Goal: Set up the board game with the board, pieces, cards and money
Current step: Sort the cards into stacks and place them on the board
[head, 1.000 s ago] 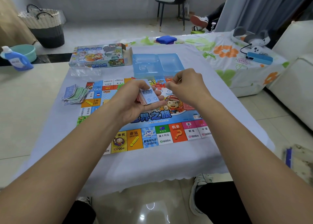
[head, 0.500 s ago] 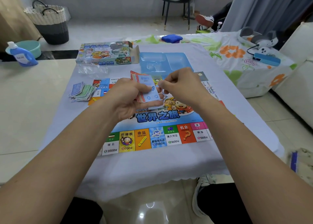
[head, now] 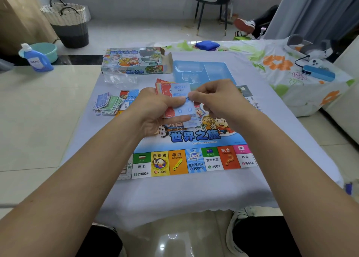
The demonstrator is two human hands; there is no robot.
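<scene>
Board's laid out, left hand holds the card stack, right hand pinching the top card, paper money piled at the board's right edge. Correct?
One thing is off: the paper money lies at the board's left edge, not its right, as the head view shows. The rest holds: the left hand holds the card stack and the right hand pinches the top card.

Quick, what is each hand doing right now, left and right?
Left hand: holds the stack of cards.
Right hand: pinches the front blue card of that stack.
</scene>
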